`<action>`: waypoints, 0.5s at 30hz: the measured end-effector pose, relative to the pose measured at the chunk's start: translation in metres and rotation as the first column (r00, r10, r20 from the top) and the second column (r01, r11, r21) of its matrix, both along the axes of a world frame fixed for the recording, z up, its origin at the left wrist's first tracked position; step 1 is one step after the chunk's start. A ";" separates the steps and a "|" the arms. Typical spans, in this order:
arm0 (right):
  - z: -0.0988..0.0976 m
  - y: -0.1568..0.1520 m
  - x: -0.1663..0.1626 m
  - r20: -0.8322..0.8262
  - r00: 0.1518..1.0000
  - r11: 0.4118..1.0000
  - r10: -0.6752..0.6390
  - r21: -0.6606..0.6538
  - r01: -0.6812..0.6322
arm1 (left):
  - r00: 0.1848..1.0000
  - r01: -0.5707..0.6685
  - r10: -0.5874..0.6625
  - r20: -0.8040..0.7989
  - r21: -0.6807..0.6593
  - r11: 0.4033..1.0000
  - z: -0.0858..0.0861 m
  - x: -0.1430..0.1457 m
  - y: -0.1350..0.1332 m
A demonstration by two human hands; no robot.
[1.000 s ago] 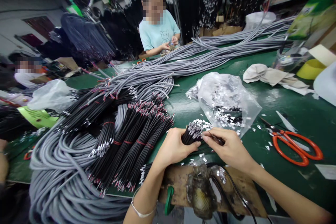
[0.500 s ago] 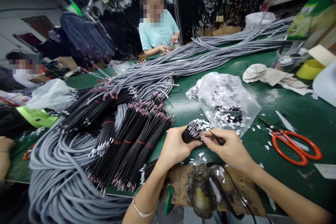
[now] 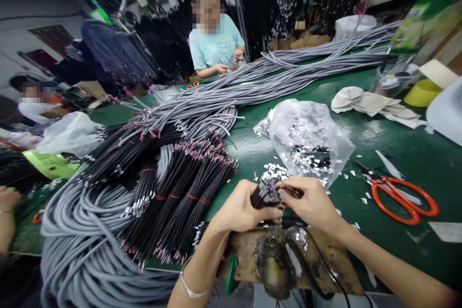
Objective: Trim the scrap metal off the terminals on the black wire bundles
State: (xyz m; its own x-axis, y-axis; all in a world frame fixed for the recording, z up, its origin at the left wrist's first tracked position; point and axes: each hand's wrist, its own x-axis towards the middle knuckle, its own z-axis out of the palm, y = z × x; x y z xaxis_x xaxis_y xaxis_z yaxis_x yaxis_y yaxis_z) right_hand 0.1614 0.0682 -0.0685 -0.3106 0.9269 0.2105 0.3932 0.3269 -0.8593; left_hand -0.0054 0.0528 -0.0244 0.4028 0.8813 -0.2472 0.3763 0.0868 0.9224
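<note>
My left hand (image 3: 238,211) is closed round a small bundle of short black wires (image 3: 265,193) with silvery tips, held over the table's near edge. My right hand (image 3: 313,204) pinches a single black wire at the bundle's tipped end. Just below both hands sits a brown wooden block with a dark, foil-wrapped fixture (image 3: 276,263) and a black cord. A clear plastic bag of silvery metal terminals (image 3: 306,142) lies right behind my hands. Loose terminals are scattered on the green table (image 3: 393,139) around it.
Tied bundles of black wires (image 3: 180,187) lie on coiled grey cables (image 3: 90,245) to the left. Orange-handled scissors (image 3: 400,196) rest at right, a crumpled cloth (image 3: 371,104) behind them. A person in a light blue shirt (image 3: 216,45) works across the table; another person's hand (image 3: 7,211) shows at far left.
Both hands have drawn the wire bundle slightly nearer and lower, toward the wooden block. The bundle now stands more upright in my left hand.
</note>
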 end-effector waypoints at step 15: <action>-0.003 0.004 0.007 0.077 0.996 0.995 -0.053 0.085 0.046 | 0.960 -0.241 0.264 -0.090 0.206 0.948 -0.012 -0.008 0.012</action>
State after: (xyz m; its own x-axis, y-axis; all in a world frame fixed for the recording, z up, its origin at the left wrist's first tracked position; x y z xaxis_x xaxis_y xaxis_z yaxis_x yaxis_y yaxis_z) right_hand 0.1680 0.0719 -0.0714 -0.2834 0.9219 0.2641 0.4764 0.3743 -0.7955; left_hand -0.0130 0.0653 -0.0365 0.1395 0.9856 -0.0955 0.4693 0.0191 0.8828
